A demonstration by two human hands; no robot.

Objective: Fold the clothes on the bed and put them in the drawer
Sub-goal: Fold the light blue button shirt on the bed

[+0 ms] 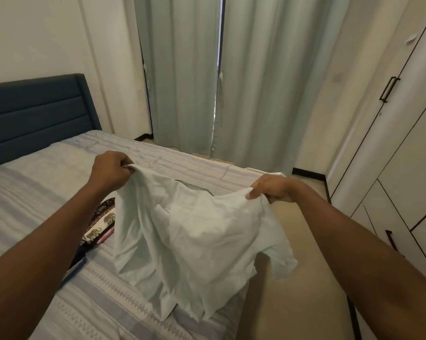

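Note:
A pale mint short-sleeved shirt [187, 236] hangs in the air over the bed's right edge, its lower hem touching the striped bedspread [35, 187]. My left hand [110, 171] grips the shirt's upper left corner. My right hand [272, 190] pinches the upper right shoulder, and one sleeve dangles below it. A small heap of other clothes [100, 224], dark with an elephant print plus a pink piece, lies on the bed under my left forearm, partly hidden.
A blue padded headboard [35, 114] stands at the left. Green curtains [207, 82] hang at the far wall. A white wardrobe with dark handles [388, 89] and a lower handle [390, 239] lines the right side. Beige floor [288, 290] runs between bed and wardrobe.

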